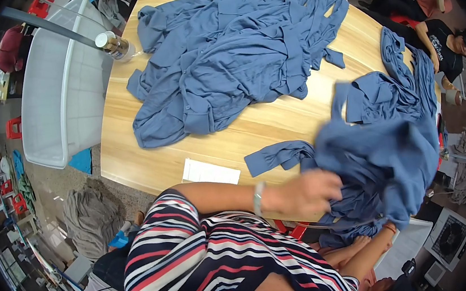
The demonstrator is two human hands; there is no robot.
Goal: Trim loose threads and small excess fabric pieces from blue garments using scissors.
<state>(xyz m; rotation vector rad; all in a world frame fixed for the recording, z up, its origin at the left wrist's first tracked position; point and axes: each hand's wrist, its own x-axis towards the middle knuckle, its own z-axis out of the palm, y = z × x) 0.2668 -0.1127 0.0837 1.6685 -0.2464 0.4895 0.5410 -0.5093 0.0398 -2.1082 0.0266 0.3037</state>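
A blue-grey long-sleeved shirt (381, 152) is bunched and blurred by motion at the table's near right. Beside its left edge is my left hand (306, 192), with a pale bangle at the wrist. Its fingers look bent but are smeared, so any grip on the cloth is unclear. My right hand (390, 228), with an orange-red band at the wrist, reaches up under the shirt's lower right edge, and the cloth covers its fingers. One sleeve (279, 156) of blue-grey cloth stretches left across the wood. Several matching shirts (235, 54) lie piled at the far middle.
The wooden table (124, 140) has a curved edge. A white paper (211, 171) lies near me. A capped bottle (114, 44) stands at the far left, next to a large white tub (62, 89). More blue-grey garments (389, 92) lie at right, near another person (444, 46).
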